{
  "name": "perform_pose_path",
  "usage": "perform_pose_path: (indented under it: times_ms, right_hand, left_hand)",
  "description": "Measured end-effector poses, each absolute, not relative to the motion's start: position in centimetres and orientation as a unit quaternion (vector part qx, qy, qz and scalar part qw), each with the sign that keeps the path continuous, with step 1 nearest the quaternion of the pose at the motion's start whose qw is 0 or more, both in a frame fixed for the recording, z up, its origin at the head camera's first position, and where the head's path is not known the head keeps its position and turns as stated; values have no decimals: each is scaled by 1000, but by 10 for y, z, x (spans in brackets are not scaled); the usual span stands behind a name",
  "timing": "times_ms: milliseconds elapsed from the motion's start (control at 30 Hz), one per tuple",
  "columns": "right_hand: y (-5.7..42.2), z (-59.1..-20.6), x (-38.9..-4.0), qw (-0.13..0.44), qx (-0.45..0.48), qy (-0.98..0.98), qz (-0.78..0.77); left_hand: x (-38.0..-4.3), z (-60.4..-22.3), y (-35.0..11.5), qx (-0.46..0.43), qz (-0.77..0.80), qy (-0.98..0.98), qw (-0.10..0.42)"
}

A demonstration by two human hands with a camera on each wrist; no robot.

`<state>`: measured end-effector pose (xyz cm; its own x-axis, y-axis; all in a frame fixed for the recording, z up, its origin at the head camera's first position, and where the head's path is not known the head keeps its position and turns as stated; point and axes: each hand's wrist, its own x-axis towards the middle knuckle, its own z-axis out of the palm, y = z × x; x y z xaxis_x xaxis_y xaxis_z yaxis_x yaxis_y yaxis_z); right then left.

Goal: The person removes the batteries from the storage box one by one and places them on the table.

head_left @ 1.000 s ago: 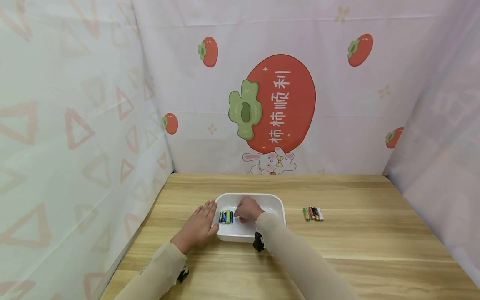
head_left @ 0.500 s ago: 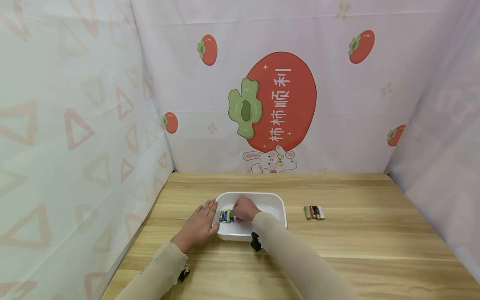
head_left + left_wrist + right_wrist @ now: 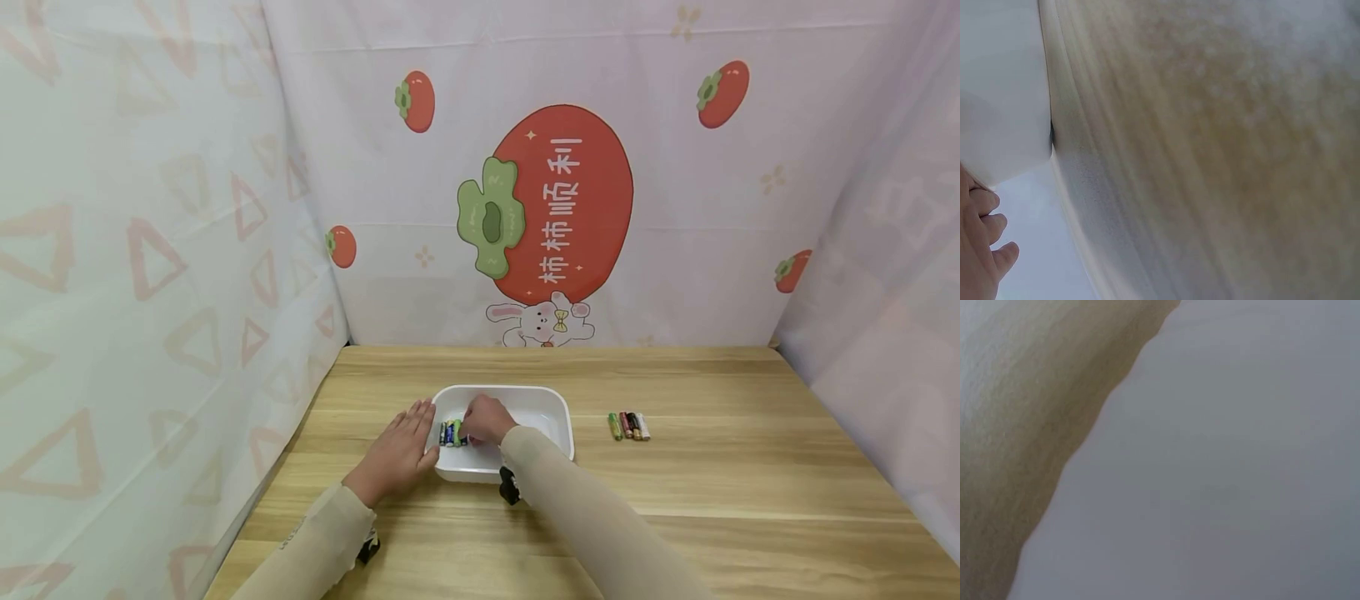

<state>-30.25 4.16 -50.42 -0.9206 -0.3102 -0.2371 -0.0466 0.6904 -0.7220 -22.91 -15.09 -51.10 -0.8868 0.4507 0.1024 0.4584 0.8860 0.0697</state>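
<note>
A white tray stands on the wooden table, with several small batteries lying side by side at its left end. My left hand rests straight-fingered along the tray's left side, its thumb by the near left corner. In the left wrist view, fingers touch a white wall of the tray. Inside the tray, my right hand has curled fingers at the rightmost, dark blue battery and pinches it. The hand covers much of that battery. The right wrist view shows only sleeve and a pale surface.
To the right of the tray, several more batteries lie in a row on the table. A printed cloth hangs behind the table, and further cloths stand at both sides.
My right hand has shifted slightly left inside the tray, from beside the batteries onto the rightmost one, which it now partly covers. My left hand stays in place.
</note>
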Motion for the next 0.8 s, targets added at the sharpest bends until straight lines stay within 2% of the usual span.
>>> perform_pose_path:
  times_ms: [267,467,800]
  right_hand:
    - [41,-505,-303,170,-94,907,-374]
    - [40,-509,-307,159,-100,911,-366]
    - [37,-515,-308,134,-97,936,-312]
  left_hand:
    - [-229,-512,-151,-233,-43,-971,38]
    - [-230,-512,-151,-238,-46,-969,55]
    - [-229,-513,-150,-230,-46,-971,43]
